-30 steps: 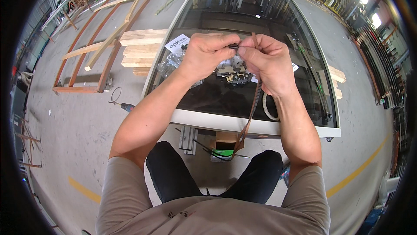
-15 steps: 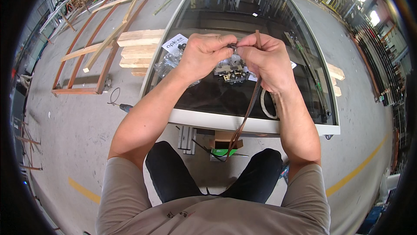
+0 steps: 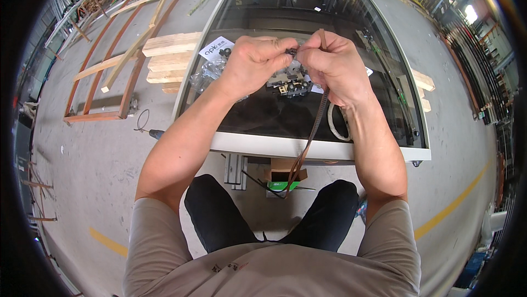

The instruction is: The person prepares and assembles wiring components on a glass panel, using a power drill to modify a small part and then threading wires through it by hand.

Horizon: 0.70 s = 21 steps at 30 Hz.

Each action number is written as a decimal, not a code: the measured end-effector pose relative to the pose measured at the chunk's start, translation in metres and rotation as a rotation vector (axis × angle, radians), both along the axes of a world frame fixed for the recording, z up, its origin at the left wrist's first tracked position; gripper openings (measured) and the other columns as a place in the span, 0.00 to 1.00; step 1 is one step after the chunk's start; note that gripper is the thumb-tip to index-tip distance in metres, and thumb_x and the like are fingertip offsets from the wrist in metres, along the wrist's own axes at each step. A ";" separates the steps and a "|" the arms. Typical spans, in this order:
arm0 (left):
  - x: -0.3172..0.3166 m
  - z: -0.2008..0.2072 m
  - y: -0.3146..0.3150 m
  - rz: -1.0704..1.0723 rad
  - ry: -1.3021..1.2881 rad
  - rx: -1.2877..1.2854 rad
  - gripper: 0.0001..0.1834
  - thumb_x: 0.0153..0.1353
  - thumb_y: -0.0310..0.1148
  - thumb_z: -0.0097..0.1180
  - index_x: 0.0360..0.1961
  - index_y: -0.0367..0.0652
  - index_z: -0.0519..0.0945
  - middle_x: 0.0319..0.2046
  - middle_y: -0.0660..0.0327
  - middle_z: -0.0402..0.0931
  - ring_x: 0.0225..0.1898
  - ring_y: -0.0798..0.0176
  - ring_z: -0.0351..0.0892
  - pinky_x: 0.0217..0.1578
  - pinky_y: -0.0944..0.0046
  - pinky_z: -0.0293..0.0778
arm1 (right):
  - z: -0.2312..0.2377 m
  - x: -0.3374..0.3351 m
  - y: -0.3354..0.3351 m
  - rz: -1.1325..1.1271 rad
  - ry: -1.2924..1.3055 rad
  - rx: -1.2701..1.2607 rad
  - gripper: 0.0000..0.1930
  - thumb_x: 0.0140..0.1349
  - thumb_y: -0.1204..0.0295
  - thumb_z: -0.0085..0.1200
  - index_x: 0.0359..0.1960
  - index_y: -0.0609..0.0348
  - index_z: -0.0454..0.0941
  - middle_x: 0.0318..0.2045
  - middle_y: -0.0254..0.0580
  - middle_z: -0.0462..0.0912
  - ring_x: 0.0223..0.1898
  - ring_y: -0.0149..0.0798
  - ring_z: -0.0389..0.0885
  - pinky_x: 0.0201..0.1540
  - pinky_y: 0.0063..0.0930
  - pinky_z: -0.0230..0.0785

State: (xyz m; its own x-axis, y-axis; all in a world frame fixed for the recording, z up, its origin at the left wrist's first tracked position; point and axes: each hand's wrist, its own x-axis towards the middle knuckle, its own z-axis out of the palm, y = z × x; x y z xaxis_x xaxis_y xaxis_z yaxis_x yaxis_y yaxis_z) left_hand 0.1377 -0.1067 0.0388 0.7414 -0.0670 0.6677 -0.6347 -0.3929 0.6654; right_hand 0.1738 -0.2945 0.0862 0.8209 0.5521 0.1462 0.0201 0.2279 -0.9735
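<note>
My left hand (image 3: 254,65) pinches a small dark part (image 3: 291,51) between thumb and fingertips. Close beside it, the fingertips of my right hand (image 3: 337,65) are pressed together, also at that part. A long brown toothed belt (image 3: 315,128) passes through my right hand; its short end sticks up above the fingers, and the rest hangs over the near edge of a glass-topped frame (image 3: 263,144). Under my hands, metal and black hardware pieces (image 3: 295,89) lie on the dark glass (image 3: 263,116). Clear plastic bags (image 3: 206,75) and a printed sheet (image 3: 216,48) sit to their left.
A pale curved strip (image 3: 335,127) lies on the glass by my right wrist. Stacked wooden beams (image 3: 171,61) jut out left of the frame, beside a rust-coloured metal frame (image 3: 129,91). An opened cardboard box (image 3: 282,166) and metal profiles (image 3: 235,171) are below the near edge.
My hands stay together at the small dark part, with only slight finger movement. The whole view has shifted a little, so the glass-topped frame appears slightly higher.
</note>
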 end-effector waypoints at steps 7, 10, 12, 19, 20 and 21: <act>-0.002 -0.002 -0.004 -0.018 -0.014 -0.029 0.17 0.53 0.18 0.63 0.45 0.36 0.84 0.30 0.58 0.84 0.30 0.69 0.79 0.32 0.68 0.75 | -0.001 0.000 0.001 -0.026 -0.023 -0.046 0.06 0.52 0.84 0.58 0.23 0.62 0.74 0.19 0.30 0.73 0.16 0.20 0.63 0.17 0.17 0.51; -0.001 -0.005 0.001 0.027 -0.060 0.083 0.15 0.54 0.18 0.63 0.44 0.35 0.84 0.27 0.59 0.82 0.27 0.70 0.77 0.30 0.68 0.73 | -0.009 0.004 0.004 -0.009 -0.076 -0.088 0.05 0.53 0.83 0.58 0.24 0.63 0.75 0.19 0.29 0.73 0.16 0.20 0.63 0.17 0.17 0.51; 0.000 -0.003 0.005 0.038 0.047 0.059 0.14 0.55 0.20 0.63 0.44 0.35 0.84 0.25 0.60 0.81 0.27 0.71 0.76 0.30 0.69 0.72 | -0.010 0.004 0.004 0.002 -0.109 -0.105 0.02 0.57 0.81 0.58 0.27 0.64 0.78 0.20 0.29 0.74 0.17 0.20 0.65 0.20 0.18 0.55; 0.005 -0.001 0.006 0.005 0.141 -0.094 0.10 0.59 0.23 0.61 0.43 0.35 0.84 0.24 0.64 0.79 0.27 0.74 0.73 0.31 0.71 0.71 | 0.004 0.020 -0.001 -0.401 -0.170 0.229 0.14 0.72 0.65 0.50 0.45 0.65 0.80 0.29 0.37 0.83 0.25 0.25 0.75 0.30 0.19 0.70; 0.005 0.000 0.006 0.002 0.145 -0.105 0.10 0.59 0.23 0.61 0.43 0.35 0.84 0.23 0.65 0.78 0.27 0.75 0.73 0.31 0.71 0.71 | 0.009 0.020 -0.010 -0.422 -0.086 0.170 0.15 0.73 0.65 0.48 0.47 0.66 0.78 0.25 0.37 0.80 0.19 0.24 0.70 0.22 0.18 0.63; 0.005 0.001 0.006 -0.004 0.148 -0.116 0.10 0.59 0.23 0.61 0.42 0.35 0.85 0.23 0.65 0.78 0.27 0.75 0.73 0.31 0.71 0.71 | 0.014 0.022 -0.016 -0.235 -0.014 0.235 0.17 0.74 0.62 0.46 0.46 0.66 0.77 0.21 0.34 0.74 0.14 0.23 0.61 0.17 0.19 0.54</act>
State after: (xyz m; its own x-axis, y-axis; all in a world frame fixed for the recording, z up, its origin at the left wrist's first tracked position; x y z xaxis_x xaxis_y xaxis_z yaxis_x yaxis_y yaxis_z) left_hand 0.1428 -0.1011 0.0395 0.8318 0.0010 0.5550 -0.5282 -0.3060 0.7921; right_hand 0.1963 -0.3110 0.0998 0.9186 0.2979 0.2596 0.1120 0.4336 -0.8941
